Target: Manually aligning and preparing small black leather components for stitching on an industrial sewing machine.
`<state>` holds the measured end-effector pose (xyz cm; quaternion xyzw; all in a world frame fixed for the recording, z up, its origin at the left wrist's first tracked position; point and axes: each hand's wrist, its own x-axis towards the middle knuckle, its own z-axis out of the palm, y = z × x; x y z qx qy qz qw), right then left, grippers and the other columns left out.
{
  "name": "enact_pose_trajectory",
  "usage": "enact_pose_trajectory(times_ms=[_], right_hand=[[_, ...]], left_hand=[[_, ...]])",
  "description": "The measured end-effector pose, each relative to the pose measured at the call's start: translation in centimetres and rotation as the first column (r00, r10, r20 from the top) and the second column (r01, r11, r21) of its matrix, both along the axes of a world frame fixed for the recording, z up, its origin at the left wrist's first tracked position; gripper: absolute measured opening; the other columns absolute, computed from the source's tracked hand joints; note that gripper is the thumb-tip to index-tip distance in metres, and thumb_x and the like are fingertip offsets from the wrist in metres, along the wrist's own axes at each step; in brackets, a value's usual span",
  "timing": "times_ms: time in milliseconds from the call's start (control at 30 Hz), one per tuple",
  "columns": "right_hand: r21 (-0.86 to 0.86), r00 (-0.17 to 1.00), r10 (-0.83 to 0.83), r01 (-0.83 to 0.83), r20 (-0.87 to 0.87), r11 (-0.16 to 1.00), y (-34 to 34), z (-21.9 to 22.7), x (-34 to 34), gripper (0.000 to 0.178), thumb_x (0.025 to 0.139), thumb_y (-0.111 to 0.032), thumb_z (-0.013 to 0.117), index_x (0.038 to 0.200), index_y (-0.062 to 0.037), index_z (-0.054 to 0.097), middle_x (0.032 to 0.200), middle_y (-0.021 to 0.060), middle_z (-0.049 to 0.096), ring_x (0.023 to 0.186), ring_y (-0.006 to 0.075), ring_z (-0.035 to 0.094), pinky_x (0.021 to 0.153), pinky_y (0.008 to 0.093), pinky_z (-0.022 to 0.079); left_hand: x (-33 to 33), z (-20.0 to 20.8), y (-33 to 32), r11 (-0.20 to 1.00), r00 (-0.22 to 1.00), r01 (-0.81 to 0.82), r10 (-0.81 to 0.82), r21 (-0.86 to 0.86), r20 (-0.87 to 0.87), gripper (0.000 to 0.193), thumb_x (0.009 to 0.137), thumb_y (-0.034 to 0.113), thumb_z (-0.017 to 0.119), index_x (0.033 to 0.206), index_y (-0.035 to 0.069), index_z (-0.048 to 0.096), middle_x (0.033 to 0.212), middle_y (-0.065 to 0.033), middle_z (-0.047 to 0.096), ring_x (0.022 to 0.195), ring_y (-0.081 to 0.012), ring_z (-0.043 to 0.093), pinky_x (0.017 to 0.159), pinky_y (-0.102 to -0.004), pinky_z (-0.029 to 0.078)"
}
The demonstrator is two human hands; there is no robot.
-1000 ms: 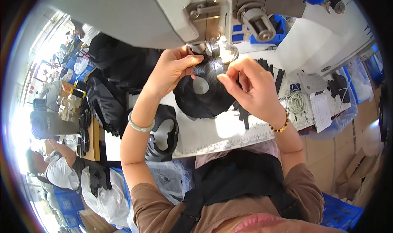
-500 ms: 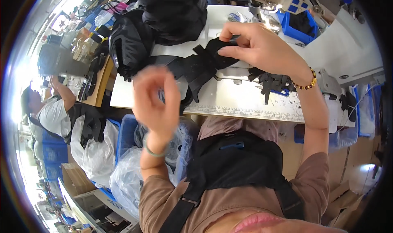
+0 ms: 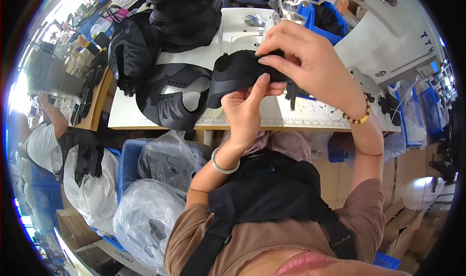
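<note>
Between my hands is a black shoe upper piece [image 3: 232, 77], held a little above the white sewing table. My left hand [image 3: 245, 112] grips its near edge, thumb up and fingers beneath. My right hand [image 3: 310, 65] pinches its right end from above; the fingertips partly hide the fabric there. Just left of it lies a black and dark grey shoe upper [image 3: 170, 112] with slanted side stripes and a wide opening. The held piece overlaps its right side, and whether the two are joined cannot be told.
Stacked black uppers [image 3: 182, 21] and another patterned upper [image 3: 128, 50] stand at the table's far left. Sewing machine parts [image 3: 388, 38] rise at right, near a blue bin [image 3: 335, 21] of black pieces. A ruler strip [image 3: 291, 120] follows the front edge. Plastic-lined bins [image 3: 145, 213] sit lower left.
My left hand has moved right and taken hold of the black upper piece. My right hand keeps its pinch. The striped upper now lies spread out at left, and the view has shifted slightly.
</note>
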<state>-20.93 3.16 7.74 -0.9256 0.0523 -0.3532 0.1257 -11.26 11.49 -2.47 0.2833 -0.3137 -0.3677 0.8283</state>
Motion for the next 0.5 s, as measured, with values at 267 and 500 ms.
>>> enact_pose_trajectory(times_ms=[267, 500], right_hand=[[-0.699, 0.993, 0.095, -0.119, -0.074, 0.705, 1.4, -3.5, -3.6, 0.036, 0.065, -0.010, 0.062, 0.099, 0.0001, 0.063, 0.100, 0.0054, 0.057, 0.082, 0.0168, 0.059, 0.063, 0.0251, 0.048], [-0.385, 0.999, -0.003, 0.023, 0.054, 0.923, 2.0, -3.2, -3.8, 0.034, 0.071, -0.011, 0.067, 0.103, -0.0019, 0.059, 0.102, 0.0066, 0.056, 0.081, 0.0154, 0.058, 0.058, 0.0238, 0.047]], left_hand=[[0.2, -2.0, -0.6, 0.985, 0.994, -0.053, 0.067, -0.167, 0.082, 0.011, 0.087, -0.002, 0.057, 0.095, -0.007, 0.061, 0.092, -0.0087, 0.064, 0.080, -0.0111, 0.060, 0.073, -0.0222, 0.048], [0.2, -0.9, -0.1, 0.997, 0.994, -0.010, 0.018, -0.079, 0.110, 0.011, 0.087, 0.000, 0.056, 0.092, -0.007, 0.062, 0.085, -0.0096, 0.065, 0.075, -0.0119, 0.061, 0.069, -0.0227, 0.048]])
